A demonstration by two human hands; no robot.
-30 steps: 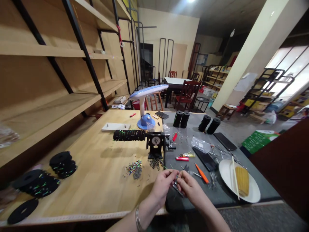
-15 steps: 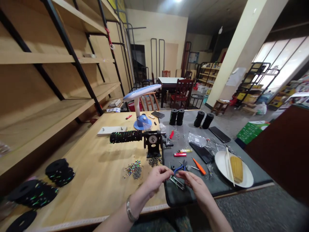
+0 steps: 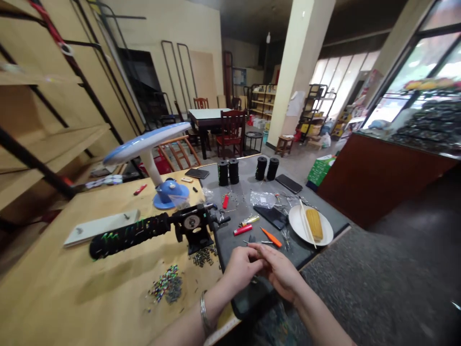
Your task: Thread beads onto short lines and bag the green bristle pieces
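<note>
My left hand (image 3: 240, 266) and my right hand (image 3: 284, 274) meet over the front of the dark mat (image 3: 230, 298). The fingers of both are drawn together, the right ones lying partly over the left. Whatever they pinch, if anything, is hidden or too small to make out. Beneath them, small tools on the mat are mostly covered. An orange-handled tool (image 3: 271, 236) and a red stick-like item (image 3: 242, 230) lie just beyond the fingers. To the left stands a black clamp device (image 3: 194, 228) carrying a black foam roll (image 3: 131, 234) with green bits on it.
Multicoloured beads (image 3: 165, 281) and small dark metal pieces (image 3: 203, 256) are heaped on the wooden table. A blue lamp (image 3: 171, 192) stands behind. Several black spools (image 3: 234, 171) line the mat's back. A white plate (image 3: 294, 226) with a yellow food item and chopsticks sits right.
My hands, apart before, have come together and now overlap, covering the pliers and metal tool below. The camera view has turned right, so the table appears shifted left.
</note>
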